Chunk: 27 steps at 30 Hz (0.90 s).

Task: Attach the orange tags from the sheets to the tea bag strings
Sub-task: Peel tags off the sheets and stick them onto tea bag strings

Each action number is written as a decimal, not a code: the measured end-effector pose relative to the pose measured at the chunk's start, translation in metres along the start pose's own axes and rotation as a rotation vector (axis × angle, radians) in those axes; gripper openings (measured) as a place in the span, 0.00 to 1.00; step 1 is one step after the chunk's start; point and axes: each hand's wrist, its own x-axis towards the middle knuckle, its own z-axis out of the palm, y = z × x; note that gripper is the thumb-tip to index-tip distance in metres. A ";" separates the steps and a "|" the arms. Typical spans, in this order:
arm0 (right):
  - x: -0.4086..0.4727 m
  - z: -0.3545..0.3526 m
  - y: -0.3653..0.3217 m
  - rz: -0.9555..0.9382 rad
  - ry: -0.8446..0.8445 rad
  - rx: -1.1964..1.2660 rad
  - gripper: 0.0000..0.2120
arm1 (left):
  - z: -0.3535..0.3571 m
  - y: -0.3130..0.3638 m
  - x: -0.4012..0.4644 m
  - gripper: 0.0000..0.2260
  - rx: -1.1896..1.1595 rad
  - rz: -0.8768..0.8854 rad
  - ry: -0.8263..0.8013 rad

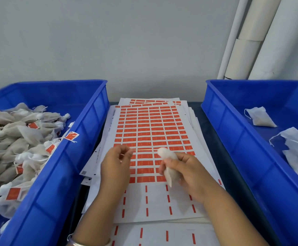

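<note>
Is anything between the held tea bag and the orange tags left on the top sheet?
Nothing visible. The right hand holds the tea bag above the top sheet; the left hand pinches its taut string over the unpeeled orange tags.

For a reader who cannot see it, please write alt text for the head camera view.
A right hand grips a tea bag while the left hand pinches its string taut above a sheet of orange tags. A blue bin of tagged bags stands left; another, with few bags, stands right.
</note>
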 end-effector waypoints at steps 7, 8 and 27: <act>0.006 -0.006 0.005 0.000 0.228 0.106 0.11 | 0.008 0.004 -0.015 0.05 0.320 0.291 -0.600; 0.006 -0.006 0.007 0.002 0.257 0.008 0.07 | 0.008 0.005 -0.017 0.05 0.304 0.310 -0.618; 0.006 0.005 0.017 -0.179 -0.051 -0.451 0.06 | 0.012 0.001 -0.019 0.06 -0.077 0.210 -0.451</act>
